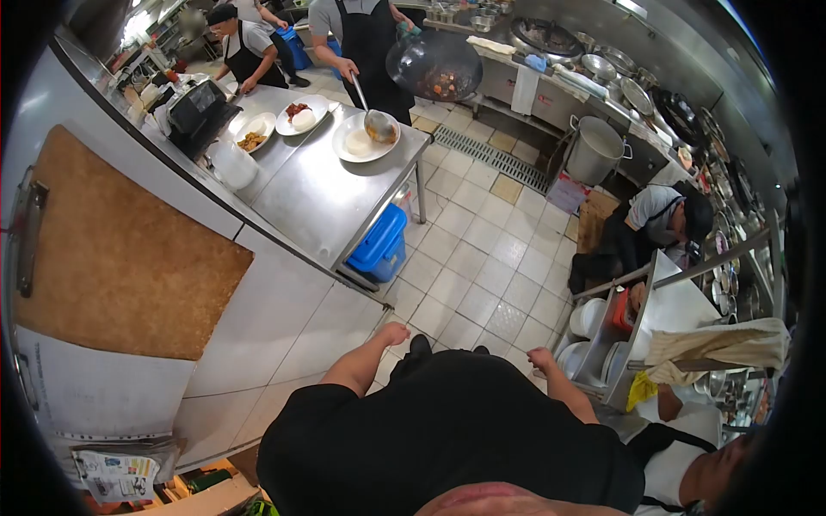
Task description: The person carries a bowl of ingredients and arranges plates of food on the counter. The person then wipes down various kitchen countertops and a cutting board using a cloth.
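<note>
My left hand (pixel 393 333) hangs at my side with its fingers curled in, near the corner of the steel table (pixel 301 211); no object shows in it. On the other side, my right hand (pixel 540 357) is also curled, over the tiled floor and left of the shelf unit; whether it holds anything small cannot be made out. Across the steel table's far end stand three white plates with food. A person in a black apron (pixel 366 52) holds a ladle (pixel 379 126) over the nearest plate (pixel 351 150) and a wok (pixel 434 69) beside it.
A blue bin (pixel 379 245) is under the table. At right, a person (pixel 658 219) crouches behind the shelf unit (pixel 658 292). Another person (pixel 705 473) is close at lower right. A large pot (pixel 595 150) stands by the stoves. A clipboard (pixel 120 249) hangs at left.
</note>
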Tool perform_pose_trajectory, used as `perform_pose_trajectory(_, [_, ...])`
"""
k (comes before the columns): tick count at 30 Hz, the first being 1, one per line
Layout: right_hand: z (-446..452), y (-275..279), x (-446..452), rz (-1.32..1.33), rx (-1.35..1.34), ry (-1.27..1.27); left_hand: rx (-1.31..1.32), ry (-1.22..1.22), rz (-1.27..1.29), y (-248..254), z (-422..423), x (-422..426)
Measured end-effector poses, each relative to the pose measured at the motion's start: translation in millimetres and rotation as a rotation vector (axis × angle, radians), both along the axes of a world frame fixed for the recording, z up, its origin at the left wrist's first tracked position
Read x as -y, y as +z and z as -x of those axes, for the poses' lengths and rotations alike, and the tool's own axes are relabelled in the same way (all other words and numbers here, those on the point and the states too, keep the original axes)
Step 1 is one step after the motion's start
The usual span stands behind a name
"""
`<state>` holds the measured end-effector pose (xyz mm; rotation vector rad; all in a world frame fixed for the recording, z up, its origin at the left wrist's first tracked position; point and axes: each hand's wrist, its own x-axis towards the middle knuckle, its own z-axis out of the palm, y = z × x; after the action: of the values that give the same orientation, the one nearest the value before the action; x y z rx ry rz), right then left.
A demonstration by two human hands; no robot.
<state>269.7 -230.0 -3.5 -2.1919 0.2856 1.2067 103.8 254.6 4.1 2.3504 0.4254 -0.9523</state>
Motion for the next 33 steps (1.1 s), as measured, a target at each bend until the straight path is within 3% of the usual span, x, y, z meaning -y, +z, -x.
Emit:
perform_pose_trajectory(2, [0, -7, 5, 0.019, 0.041, 0.045, -0.036, 0.015, 0.058, -8, 8, -1])
perform_pose_trajectory(5, [0, -21, 8, 0.045, 0.055, 0.048, 0.012, -0.192, 0.054, -2, 11, -2])
perform_pose_trajectory(7, [0, -62, 28, -0.046, 0.188, 0.218, 0.016, -0.206, 0.020, 1, 5, -3])
perform_pose_trajectory(9, [-1, -54, 27, -0.067, 0.170, 0.189, 0.039, -0.195, -0.014, -9, 3, -3])
perform_pose_trajectory(11, [-3, -15, 8, -0.020, 0.000, -0.043, 0.082, -0.166, -0.054, -29, -2, -5])
perform_pose_trajectory(13, [-3, -3, 0, -0.001, 0.025, -0.021, 0.120, -0.168, -0.030, -29, -6, -7])
perform_pose_trajectory(16, [1, 2, -3, 0.014, 0.042, -0.029, 0.117, -0.132, 0.028, 9, -10, -2])
perform_pose_trajectory(23, [9, -12, 1, -0.004, 0.068, 0.027, 0.001, 0.023, 0.064, -8, 3, 7])
perform_pose_trajectory(26, [13, -4, 5, 0.005, 0.033, 0.005, 0.040, -0.179, 0.004, -13, 9, 6])
perform_pose_trajectory(33, [11, -44, 33, -0.011, 0.044, -0.089, 0.030, -0.060, 0.038, 1, 11, 4])
